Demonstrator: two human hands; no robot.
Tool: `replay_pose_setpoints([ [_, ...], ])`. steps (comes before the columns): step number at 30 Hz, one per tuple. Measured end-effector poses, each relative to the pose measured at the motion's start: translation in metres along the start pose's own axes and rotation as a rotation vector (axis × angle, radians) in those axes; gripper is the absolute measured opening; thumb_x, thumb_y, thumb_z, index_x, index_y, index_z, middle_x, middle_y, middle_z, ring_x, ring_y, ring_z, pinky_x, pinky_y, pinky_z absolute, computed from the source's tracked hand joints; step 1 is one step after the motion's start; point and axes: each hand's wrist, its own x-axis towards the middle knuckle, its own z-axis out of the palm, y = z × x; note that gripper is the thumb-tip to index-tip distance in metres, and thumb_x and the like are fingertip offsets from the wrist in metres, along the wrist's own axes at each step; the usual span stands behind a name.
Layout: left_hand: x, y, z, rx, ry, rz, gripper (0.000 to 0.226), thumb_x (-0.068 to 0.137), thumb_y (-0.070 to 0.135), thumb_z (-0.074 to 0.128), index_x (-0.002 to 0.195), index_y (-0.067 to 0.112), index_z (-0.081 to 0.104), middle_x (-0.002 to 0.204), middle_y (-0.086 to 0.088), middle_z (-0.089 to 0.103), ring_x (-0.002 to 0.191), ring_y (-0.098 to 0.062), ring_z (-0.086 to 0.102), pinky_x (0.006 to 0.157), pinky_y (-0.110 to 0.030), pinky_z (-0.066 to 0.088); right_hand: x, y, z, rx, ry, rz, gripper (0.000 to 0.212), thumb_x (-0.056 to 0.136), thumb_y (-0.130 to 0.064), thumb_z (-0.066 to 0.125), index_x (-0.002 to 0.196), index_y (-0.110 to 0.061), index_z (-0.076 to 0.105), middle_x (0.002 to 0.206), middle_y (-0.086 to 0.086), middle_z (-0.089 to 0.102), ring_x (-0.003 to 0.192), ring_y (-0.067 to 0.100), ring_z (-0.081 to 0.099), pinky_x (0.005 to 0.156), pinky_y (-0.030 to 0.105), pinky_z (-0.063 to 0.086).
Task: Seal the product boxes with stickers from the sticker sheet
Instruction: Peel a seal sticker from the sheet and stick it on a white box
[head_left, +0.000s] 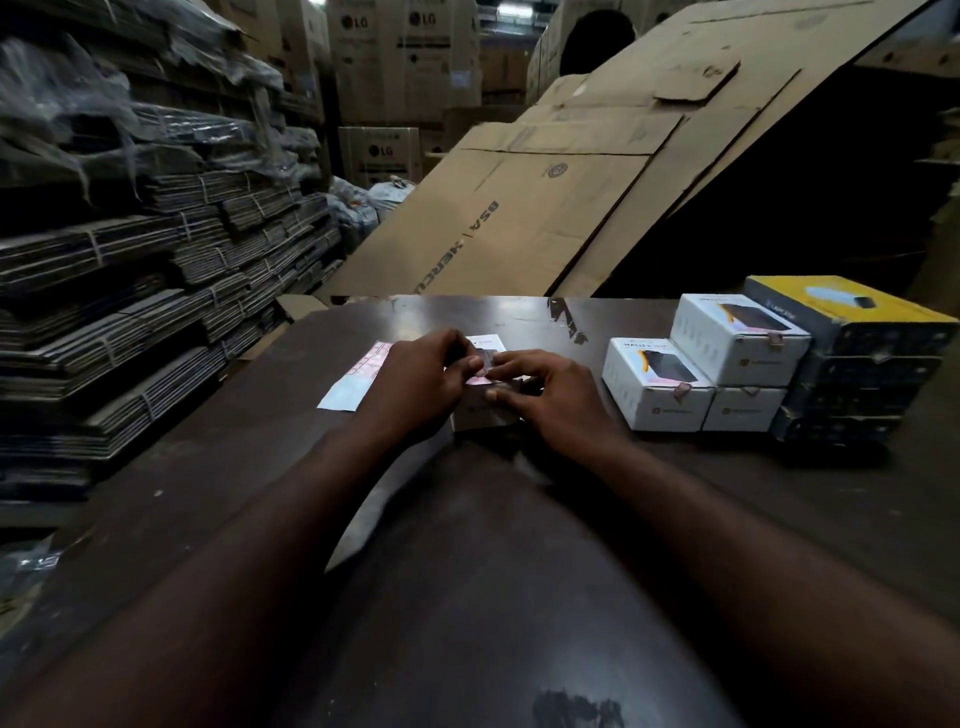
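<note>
Fingers (470, 358) of the left hand (415, 387) and right hand (553, 402) pinch 1 pink sticker (479, 380) at the top edge of the product box (480, 418) on the counter (467, 545), beside the sticker sheet (356, 376). It may crease or land crooked if the box slides.

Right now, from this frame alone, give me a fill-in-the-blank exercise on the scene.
1. The pink-and-white paper sticker sheet lies to the ___ of the left hand.
2. The left hand and right hand together grip a small ___ cardboard box.
3. On the dark wooden table, right of it, stand ___ more such boxes.
4. The dark stack beside them has a ___ top box.

Missing: left; white; three; yellow.
</note>
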Motion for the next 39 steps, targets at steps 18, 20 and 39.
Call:
replay_pose_setpoints([
  [18, -0.004, 0.007, -0.002, 0.250, -0.016, 0.129, 0.012, 0.086, 0.031, 0.068, 0.097, 0.026, 0.072, 0.098, -0.001, 0.074, 0.090, -0.026, 0.067, 0.074, -0.041, 0.055, 0.008, 0.009, -0.014, 0.026, -0.173, -0.046, 0.023, 0.088, -0.010, 0.073, 0.111, -0.009, 0.076, 0.121, -0.002, 0.070, 0.095, -0.019, 0.060, 0.079, 0.002, 0.043],
  [20, -0.004, 0.008, -0.001, 0.268, -0.006, 0.136, 0.014, 0.087, 0.030, 0.068, 0.099, 0.026, 0.073, 0.099, -0.002, 0.074, 0.090, -0.026, 0.067, 0.074, -0.039, 0.055, 0.008, 0.009, -0.014, 0.006, -0.181, -0.062, 0.023, 0.089, -0.011, 0.073, 0.111, -0.010, 0.076, 0.122, -0.001, 0.070, 0.098, -0.015, 0.061, 0.080, 0.003, 0.043],
  [39, -0.007, 0.014, 0.001, 0.340, 0.036, 0.173, 0.018, 0.087, 0.038, 0.069, 0.100, 0.027, 0.074, 0.100, -0.004, 0.075, 0.092, -0.029, 0.067, 0.072, -0.038, 0.054, 0.006, 0.008, -0.015, -0.055, -0.157, -0.095, 0.028, 0.081, -0.017, 0.079, 0.109, -0.018, 0.078, 0.120, -0.006, 0.072, 0.103, -0.003, 0.065, 0.082, 0.007, 0.048],
])
